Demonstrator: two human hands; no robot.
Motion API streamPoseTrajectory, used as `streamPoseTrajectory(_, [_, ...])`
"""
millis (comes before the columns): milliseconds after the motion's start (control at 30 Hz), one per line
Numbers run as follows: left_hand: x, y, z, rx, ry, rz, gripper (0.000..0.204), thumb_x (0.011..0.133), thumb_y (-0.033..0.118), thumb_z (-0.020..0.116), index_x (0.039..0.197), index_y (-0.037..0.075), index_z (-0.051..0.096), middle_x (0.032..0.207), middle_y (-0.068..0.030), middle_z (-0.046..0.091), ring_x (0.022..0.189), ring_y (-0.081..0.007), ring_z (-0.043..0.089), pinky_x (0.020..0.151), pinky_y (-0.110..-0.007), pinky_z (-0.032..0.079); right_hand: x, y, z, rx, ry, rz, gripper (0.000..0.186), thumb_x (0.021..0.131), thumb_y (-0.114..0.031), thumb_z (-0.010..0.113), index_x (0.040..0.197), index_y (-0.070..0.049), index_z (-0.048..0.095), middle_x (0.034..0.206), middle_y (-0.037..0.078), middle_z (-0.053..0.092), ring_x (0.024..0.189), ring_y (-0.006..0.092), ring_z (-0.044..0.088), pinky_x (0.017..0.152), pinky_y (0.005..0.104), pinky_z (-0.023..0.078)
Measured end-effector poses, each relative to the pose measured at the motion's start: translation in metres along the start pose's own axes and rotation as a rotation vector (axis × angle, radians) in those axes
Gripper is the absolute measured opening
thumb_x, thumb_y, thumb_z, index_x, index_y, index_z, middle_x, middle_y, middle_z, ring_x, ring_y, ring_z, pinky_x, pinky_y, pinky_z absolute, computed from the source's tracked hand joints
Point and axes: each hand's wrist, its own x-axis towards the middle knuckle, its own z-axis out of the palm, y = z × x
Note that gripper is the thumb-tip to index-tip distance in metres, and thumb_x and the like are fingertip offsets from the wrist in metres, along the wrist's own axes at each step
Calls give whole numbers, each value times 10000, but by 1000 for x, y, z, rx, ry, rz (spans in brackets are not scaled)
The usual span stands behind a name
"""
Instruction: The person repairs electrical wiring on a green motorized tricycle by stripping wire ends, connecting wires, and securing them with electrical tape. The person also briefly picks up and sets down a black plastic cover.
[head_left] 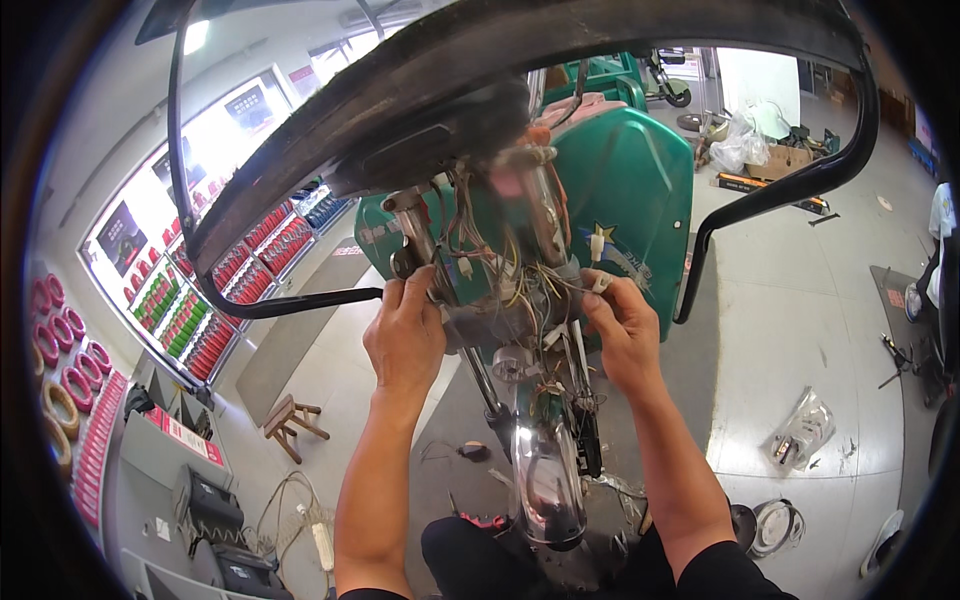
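Before me is the stripped front of a green three-wheeled vehicle, with its green front panel (pixel 640 165) behind a bundle of loose wires (pixel 530 285). My right hand (pixel 628 335) pinches a small white wire connector (pixel 602 284) at the right end of the bundle. By the left chrome fork tube (pixel 418 235), my left hand (pixel 405 335) has its fingers closed; what they grip, if anything, is hidden. Another white connector (pixel 597 243) hangs against the panel above my right hand. Lower down, a chrome front fender (pixel 547 480) stands between my knees.
A black tubular frame (pixel 790 185) arches over and around the work. On the floor lie a plastic bag of parts (pixel 800 430), a round ring-shaped part (pixel 775 527) and red-handled pliers (pixel 485 522). A wooden stool (pixel 293 425) stands left, near shelves of red and green goods (pixel 200 310).
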Motion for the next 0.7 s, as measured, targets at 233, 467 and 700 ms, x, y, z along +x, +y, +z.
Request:
streamPoseTrajectory(233, [0,-2,-3,12,-77,6,374,932,65,610,1287,163,674,1041,-101,681,835,-337,717,700,-464,560,-1,2,-2,-19,-23,1,304,1030,-178,684,1290,-20,698,1087,-11,609,893,69,587,734,239,507])
streamPoseTrajectory(467, [0,2,-1,-14,-74,28,309,946,87,615,1241,144,689,1090,-106,671,836,-345,715,703,-463,560,-2,1,-2,-3,-34,17,323,1036,-206,684,1302,-24,696,1116,-17,626,935,66,600,756,236,519])
streamPoseTrajectory(700, [14,23,2,-228,-157,-41,227,954,149,660,1159,60,704,1035,-128,692,843,-354,706,747,-453,545,-2,2,-4,-23,-36,3,324,1033,-213,690,1298,-26,699,1119,-20,620,938,64,603,761,234,519])
